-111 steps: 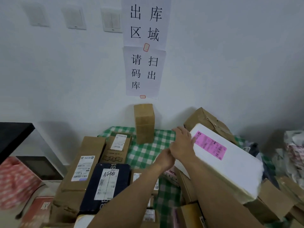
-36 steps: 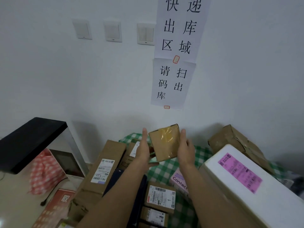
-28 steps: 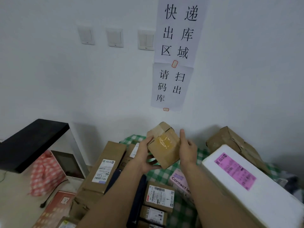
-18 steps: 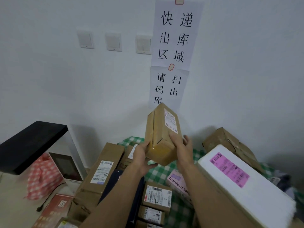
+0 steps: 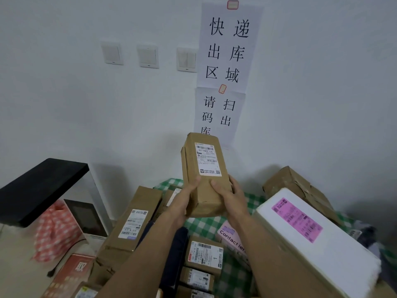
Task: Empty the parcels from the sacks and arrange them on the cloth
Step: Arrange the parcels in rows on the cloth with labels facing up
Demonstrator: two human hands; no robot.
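Parcel (image 5: pixel 203 173): upright brown carton, label facing camera, raised above the checked cloth (image 5: pixel 206 224).
Grip: left hand (image 5: pixel 184 201) and right hand (image 5: pixel 231 195) clasp its lower end.
Handling: likely stiff, light; support underneath.

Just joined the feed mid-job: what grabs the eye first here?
A tall brown box is held upright at centre, left hand and right hand gripping its lower end, its label facing the camera. At lower right lies a big white box with a pink label. On the wall above hang paper signs with large black characters.
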